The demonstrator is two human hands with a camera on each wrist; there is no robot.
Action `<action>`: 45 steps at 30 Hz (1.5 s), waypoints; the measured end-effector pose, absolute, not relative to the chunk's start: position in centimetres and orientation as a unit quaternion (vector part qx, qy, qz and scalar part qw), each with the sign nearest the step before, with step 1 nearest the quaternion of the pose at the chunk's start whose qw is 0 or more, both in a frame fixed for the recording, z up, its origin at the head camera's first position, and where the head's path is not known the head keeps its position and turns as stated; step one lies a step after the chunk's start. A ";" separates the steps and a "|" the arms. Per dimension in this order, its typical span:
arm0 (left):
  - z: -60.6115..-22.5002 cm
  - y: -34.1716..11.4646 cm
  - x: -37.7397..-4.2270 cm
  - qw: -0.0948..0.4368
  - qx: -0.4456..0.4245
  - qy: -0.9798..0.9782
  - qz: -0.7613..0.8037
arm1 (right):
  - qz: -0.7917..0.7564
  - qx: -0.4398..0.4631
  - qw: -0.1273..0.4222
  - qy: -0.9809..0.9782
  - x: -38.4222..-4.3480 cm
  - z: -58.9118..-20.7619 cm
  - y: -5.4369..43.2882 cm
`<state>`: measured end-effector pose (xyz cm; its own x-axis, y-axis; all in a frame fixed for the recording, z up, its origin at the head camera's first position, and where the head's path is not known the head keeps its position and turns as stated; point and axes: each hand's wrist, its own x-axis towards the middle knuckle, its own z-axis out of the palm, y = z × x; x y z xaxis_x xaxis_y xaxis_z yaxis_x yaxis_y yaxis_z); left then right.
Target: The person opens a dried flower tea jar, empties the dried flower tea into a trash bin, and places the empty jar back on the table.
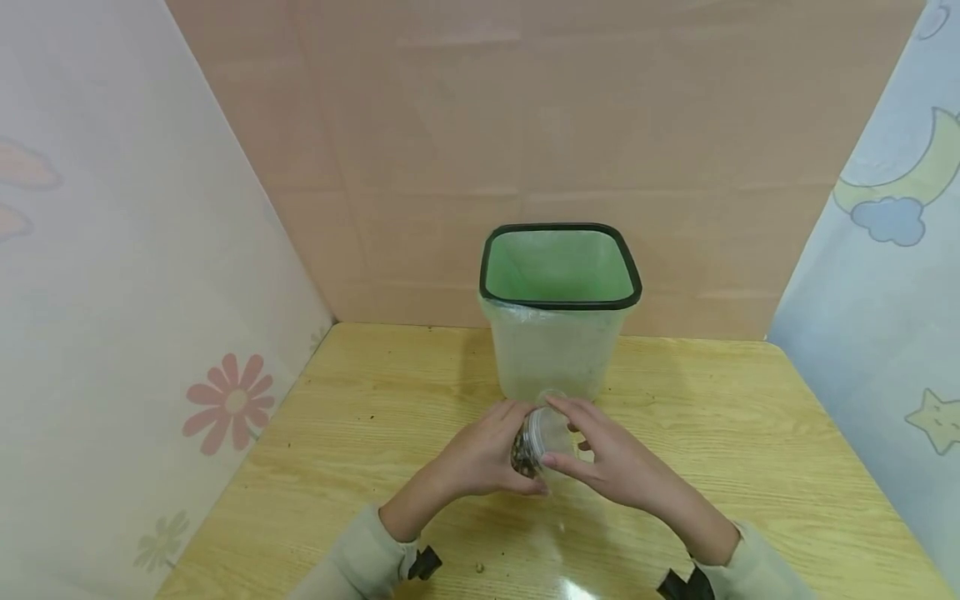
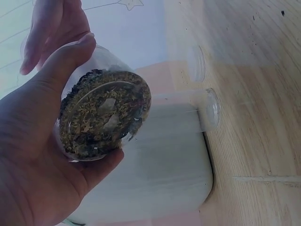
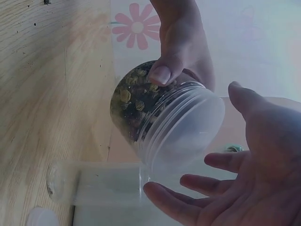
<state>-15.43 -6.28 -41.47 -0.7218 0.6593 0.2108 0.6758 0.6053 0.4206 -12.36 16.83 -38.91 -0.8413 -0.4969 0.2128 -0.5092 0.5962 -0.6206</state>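
My left hand (image 1: 487, 450) grips a clear plastic jar (image 3: 134, 101) round its side and holds it tilted above the table. Dried flower buds and dark bits fill its lower part, seen through the base in the left wrist view. A translucent whitish lid (image 3: 188, 127) sits on the jar's mouth, facing my right hand (image 3: 254, 155). The fingers of that hand are spread around the lid, with a gap between thumb and lid in the right wrist view. Close by, a clear cylindrical container (image 2: 188, 110) stands on the table, with a separate clear lid (image 2: 196, 63) beside it.
A pale green bin (image 1: 555, 350) with a dark rim stands behind the hands, near the back wall. The wooden table (image 1: 720, 433) has a few small crumbs on it. Patterned side walls (image 1: 150, 292) rise at left and right.
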 end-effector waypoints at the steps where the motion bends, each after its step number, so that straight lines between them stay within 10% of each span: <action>1: -41.5 -6.3 -15.4 0.022 -0.373 -0.897 -0.238 | 0.350 0.281 0.006 -0.893 -12.4 -38.9 16.8; 29: -41.4 -7.4 -16.3 -0.053 -0.416 -0.857 -0.300 | 0.323 0.408 0.030 -0.854 -12.4 -39.1 16.7; 45: -41.2 -7.1 -16.0 -0.032 -0.383 -0.875 -0.295 | 0.372 0.315 0.011 -0.873 -12.6 -39.0 16.6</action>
<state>-15.95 -7.08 -41.25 -0.7042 0.6894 0.1698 0.6515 0.5325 0.5404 -12.64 16.62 -38.97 -0.8014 -0.5421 0.2526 -0.5579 0.5253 -0.6425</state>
